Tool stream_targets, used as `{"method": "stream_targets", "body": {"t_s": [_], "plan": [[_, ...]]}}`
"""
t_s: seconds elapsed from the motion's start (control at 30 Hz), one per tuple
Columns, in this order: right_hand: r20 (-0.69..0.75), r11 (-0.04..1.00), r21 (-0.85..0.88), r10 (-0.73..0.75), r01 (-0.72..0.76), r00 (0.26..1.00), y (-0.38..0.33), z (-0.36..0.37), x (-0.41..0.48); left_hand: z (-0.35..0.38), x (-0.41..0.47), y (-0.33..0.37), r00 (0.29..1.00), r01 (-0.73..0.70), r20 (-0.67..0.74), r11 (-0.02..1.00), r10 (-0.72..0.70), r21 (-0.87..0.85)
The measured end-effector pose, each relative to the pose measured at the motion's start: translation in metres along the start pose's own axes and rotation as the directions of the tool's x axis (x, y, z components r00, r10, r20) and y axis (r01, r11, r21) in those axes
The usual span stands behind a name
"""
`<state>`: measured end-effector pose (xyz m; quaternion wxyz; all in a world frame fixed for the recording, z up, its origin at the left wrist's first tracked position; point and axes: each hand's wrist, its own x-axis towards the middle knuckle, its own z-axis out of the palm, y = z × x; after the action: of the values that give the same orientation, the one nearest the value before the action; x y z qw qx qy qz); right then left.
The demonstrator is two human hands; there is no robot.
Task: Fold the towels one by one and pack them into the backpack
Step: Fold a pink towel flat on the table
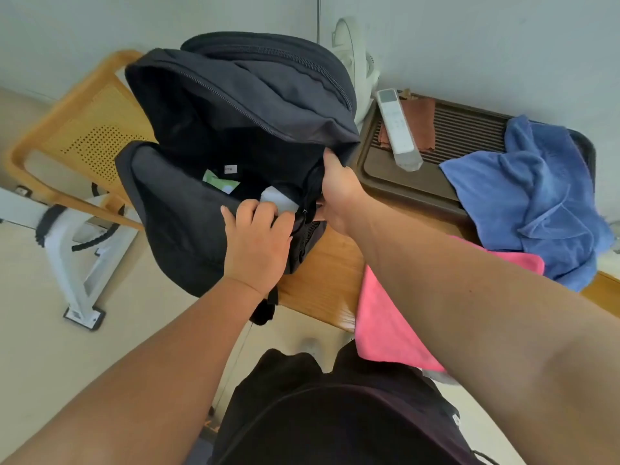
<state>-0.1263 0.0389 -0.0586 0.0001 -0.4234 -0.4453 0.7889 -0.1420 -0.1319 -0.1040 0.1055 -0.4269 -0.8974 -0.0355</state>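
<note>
My left hand (258, 236) and right hand (339, 186) grip the backpack (235, 122) rim; I'd stretch its mouth wide so the pink towel (385, 313) enters flat.

The backpack (208, 105) is plain black, with a green-and-white label (219, 182) inside. The blue towel (536, 196) and the pink towel (385, 323) are unpatterned, and the table (322, 280) is honey-brown wood. The tray (419, 182) is dark brown with ribbed slats, the remote (396, 129) white, the chair (90, 142) yellow with dotted holes.
</note>
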Motion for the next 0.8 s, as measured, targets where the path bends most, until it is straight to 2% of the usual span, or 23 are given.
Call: {"method": "stream_targets", "body": {"t_s": [0.13,0.27,0.4,0.5,0.63,0.73,0.8], "plan": [[-0.014,0.991,0.131,-0.005,0.007,1.000,-0.008,0.012,0.009,0.005,0.025,-0.030,0.997,-0.067,-0.028,0.998,0.067,-0.001],[-0.084,0.973,0.217,-0.062,0.079,0.995,-0.018,0.024,0.020,0.005,0.047,-0.048,0.994,-0.107,0.004,0.994,0.107,-0.034],[-0.183,0.978,0.176,-0.078,0.110,0.980,-0.021,0.032,0.020,-0.004,0.047,-0.048,0.991,-0.130,0.032,0.991,0.130,-0.007],[-0.156,0.988,-0.051,-0.150,0.144,0.976,-0.016,0.025,0.014,-0.010,0.037,-0.044,0.980,-0.193,0.038,0.980,0.194,-0.045],[-0.108,0.891,-0.383,-0.304,0.242,0.947,0.008,-0.006,0.004,-0.013,0.029,-0.033,0.973,-0.228,-0.002,0.965,0.230,-0.131],[-0.125,0.729,-0.647,-0.392,0.225,0.911,0.033,-0.048,-0.001,-0.015,0.030,-0.014,0.938,-0.338,-0.150,0.918,0.312,-0.206],[-0.171,0.557,-0.829,-0.324,0.042,0.930,0.055,-0.089,0.001,-0.011,0.028,0.008,0.894,-0.441,-0.216,0.858,0.394,-0.263]]}}
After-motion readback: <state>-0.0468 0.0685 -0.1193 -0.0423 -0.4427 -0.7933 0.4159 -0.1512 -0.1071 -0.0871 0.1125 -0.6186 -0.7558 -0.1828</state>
